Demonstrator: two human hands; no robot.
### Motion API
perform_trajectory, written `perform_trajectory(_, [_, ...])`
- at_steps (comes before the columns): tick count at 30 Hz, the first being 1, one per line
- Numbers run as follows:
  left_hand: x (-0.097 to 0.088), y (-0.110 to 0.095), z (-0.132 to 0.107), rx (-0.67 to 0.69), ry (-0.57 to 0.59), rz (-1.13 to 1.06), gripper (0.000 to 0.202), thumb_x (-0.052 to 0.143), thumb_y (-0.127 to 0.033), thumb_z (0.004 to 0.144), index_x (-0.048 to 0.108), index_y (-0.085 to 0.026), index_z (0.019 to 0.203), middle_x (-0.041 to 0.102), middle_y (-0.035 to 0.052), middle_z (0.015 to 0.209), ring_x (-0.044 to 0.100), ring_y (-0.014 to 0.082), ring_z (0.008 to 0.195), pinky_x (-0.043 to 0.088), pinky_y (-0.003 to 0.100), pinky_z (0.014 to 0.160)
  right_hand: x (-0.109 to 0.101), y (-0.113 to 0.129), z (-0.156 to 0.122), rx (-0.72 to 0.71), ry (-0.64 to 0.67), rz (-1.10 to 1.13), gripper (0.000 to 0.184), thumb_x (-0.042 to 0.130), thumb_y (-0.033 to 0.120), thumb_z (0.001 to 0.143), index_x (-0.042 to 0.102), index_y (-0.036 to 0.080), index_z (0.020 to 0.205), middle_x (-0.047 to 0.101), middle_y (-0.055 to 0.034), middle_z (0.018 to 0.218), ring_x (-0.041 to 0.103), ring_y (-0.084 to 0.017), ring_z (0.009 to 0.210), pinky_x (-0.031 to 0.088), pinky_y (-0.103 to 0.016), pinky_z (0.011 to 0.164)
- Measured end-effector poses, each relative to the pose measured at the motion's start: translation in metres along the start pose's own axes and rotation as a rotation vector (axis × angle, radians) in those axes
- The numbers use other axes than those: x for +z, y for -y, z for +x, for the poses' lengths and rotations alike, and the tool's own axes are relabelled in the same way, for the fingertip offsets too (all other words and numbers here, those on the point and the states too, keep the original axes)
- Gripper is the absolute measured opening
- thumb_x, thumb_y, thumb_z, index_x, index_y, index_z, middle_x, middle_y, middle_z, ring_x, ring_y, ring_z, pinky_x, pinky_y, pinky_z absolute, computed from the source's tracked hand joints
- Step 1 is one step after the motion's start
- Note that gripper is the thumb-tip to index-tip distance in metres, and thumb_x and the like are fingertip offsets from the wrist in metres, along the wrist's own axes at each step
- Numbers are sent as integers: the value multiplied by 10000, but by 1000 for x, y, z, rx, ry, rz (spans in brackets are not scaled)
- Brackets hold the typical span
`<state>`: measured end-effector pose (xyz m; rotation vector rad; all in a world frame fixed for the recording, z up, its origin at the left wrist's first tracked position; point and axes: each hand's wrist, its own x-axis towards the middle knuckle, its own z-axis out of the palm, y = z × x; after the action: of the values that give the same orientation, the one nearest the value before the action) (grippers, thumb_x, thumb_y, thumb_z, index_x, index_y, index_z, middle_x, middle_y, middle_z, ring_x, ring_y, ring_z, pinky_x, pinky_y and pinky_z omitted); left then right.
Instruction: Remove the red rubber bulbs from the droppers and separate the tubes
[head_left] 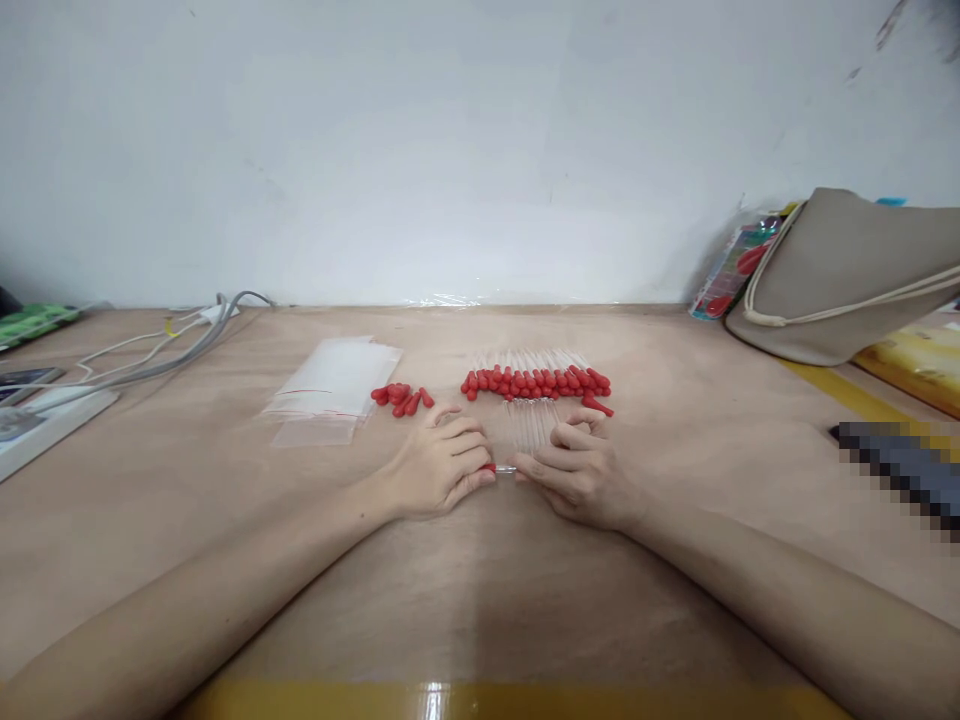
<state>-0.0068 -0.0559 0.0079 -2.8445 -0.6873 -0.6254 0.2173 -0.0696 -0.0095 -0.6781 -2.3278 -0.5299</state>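
Observation:
Between my two hands, low over the table, a red rubber bulb [490, 467] meets the end of a clear glass dropper tube [507, 469]. My left hand [442, 465] pinches the bulb, most of it hidden by the fingers. The tube is gripped by my right hand [585, 475], which covers its far end. Just beyond the hands lie several bare glass tubes [531, 428], side by side. Behind these is a row of droppers [536, 382] with red bulbs pointing toward me. A small heap of loose red bulbs [401, 398] lies beyond my left hand.
A stack of clear plastic bags [330, 375] lies left of the loose bulbs. Cables [172, 350] and a white power strip [56, 425] occupy the left side. At the right are a grey-beige bag [847, 270] with a cord and a blurred dark object [900, 475]. A white wall stands behind.

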Motion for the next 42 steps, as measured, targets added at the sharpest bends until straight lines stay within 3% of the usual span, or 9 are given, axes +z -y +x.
perform_trajectory(13, [-4,-1,-7,-12,11,-31,246,361,-262,903,576,-180,816,654,17,833,552,164,894,275,394,958,-5,-8,-12,-20,-34,28,231,507,219,847,614,310,1031,572,54,604,429,-108,637,282,-339,755])
perform_trajectory(17, [-10,8,-12,-190,4,-41,263,338,-261,905,565,-171,807,616,50,841,537,167,819,383,350,827,-7,-20,-18,186,-58,94,196,506,234,841,641,245,983,560,5,626,449,-133,650,324,-322,687])
perform_trajectory(20, [-17,22,-11,-354,-64,-67,269,334,-289,909,567,-169,848,564,58,853,524,158,784,432,297,732,-4,-24,-16,306,-17,213,271,437,217,868,600,198,1083,548,-30,687,474,-141,644,377,-290,609])
perform_trajectory(25, [-36,65,-13,-714,-196,4,295,364,-256,857,605,-160,997,511,73,910,534,182,861,442,321,810,4,-22,-8,318,-19,278,279,426,162,850,576,189,1084,604,-54,787,552,-157,728,457,-283,645])
perform_trajectory(28, [-44,92,-23,-861,-141,57,321,393,-245,810,612,-157,1028,549,69,854,551,202,873,435,333,828,9,-24,-4,329,-34,243,224,442,150,839,602,175,995,635,-55,795,578,-163,767,468,-285,695])
perform_trajectory(32, [-44,109,-34,-995,-53,53,356,467,-315,765,561,-162,1072,614,46,834,581,175,707,457,303,703,19,-28,2,291,-27,160,202,446,154,843,631,161,922,632,-68,804,573,-167,773,459,-289,705])
perform_trajectory(38, [-37,113,-42,-993,-5,32,296,479,-407,764,588,-176,913,634,33,781,582,177,698,438,285,647,29,-22,9,303,19,140,202,444,163,837,645,146,850,585,-62,723,537,-152,682,434,-271,627])
perform_trajectory(42, [-36,108,-38,-848,-112,163,286,472,-409,784,609,-172,866,621,52,848,562,199,791,429,314,720,31,-17,9,323,40,233,192,507,255,817,637,141,899,566,-63,759,521,-152,701,440,-277,646])
